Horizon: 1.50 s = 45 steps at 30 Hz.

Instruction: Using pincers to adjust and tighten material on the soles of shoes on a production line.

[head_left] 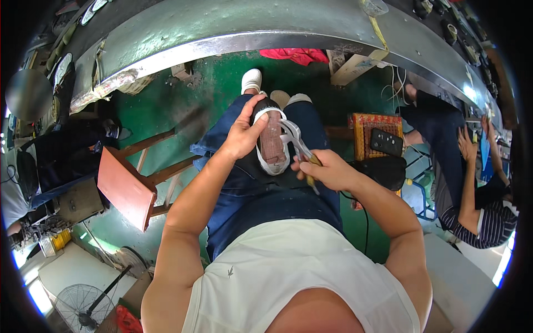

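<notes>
On my lap a shoe upper (272, 142) rests with its underside facing up. It has a brown bottom surface, a white folded rim and a dark toe. My left hand (246, 131) is closed around its left side near the toe, thumb pressing on the rim. In my right hand (327, 169) are lasting pincers (300, 142) with a silver head and yellowish handles. Their head lies against the right rim of the shoe upper; whether the jaws pinch the material is too small to tell.
A metal-edged workbench (233, 41) curves across the far side. To the left stands a stool with a pink top (126, 188). On the right a black case (386, 141) lies on a woven seat (369, 123), and a co-worker (472, 194) sits beyond. A fan (80, 305) is at lower left.
</notes>
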Motion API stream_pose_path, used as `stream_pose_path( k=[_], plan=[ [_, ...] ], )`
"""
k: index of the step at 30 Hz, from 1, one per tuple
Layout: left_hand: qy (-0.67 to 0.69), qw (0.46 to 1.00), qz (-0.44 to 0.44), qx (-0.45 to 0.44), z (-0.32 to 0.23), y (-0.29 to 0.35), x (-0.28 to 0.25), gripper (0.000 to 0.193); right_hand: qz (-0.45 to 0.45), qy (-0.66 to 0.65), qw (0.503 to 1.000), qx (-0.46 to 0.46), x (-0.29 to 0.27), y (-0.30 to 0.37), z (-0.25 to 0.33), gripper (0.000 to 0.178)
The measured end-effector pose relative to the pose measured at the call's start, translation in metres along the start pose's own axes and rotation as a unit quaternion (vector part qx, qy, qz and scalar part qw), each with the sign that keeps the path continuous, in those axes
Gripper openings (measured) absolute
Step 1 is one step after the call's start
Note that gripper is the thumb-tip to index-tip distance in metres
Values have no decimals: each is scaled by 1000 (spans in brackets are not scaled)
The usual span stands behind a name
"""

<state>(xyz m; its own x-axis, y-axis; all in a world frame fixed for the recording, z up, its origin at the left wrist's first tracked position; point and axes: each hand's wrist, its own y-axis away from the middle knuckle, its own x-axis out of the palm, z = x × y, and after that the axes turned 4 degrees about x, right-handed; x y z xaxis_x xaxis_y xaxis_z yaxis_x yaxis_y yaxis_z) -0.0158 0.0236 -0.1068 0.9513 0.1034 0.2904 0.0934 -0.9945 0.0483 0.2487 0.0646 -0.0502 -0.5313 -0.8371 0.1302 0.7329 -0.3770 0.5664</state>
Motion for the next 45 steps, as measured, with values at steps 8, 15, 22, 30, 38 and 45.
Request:
stream_pose_path(
  k=[8, 15, 22, 30, 38, 45],
  plan=[
    [-76, 997, 1, -4, 6, -7, -1, 47, 13, 6, 998, 63, -10, -26, 26, 30],
    [-30, 999, 15, 41, 16, -13, -13, 44, -236, 331, 897, -171, -4, -66, -23, 29],
    [-60, 996, -47, 38, -1, 0, -2, 76, -69, 286, 950, -106, -37, -10, 20, 22],
    [-338, 824, 132, 435, -81, 23, 41, 96, -187, 113, 899, -380, -8, 2, 50, 24],
    [-354, 827, 144, 412, -70, 38, 42, 101, -171, 136, 855, -470, 7, -12, 55, 29],
    [-304, 845, 143, 416, -77, 34, 49, 91, -87, 178, 913, -355, -6, 1, 79, 44]
  ],
)
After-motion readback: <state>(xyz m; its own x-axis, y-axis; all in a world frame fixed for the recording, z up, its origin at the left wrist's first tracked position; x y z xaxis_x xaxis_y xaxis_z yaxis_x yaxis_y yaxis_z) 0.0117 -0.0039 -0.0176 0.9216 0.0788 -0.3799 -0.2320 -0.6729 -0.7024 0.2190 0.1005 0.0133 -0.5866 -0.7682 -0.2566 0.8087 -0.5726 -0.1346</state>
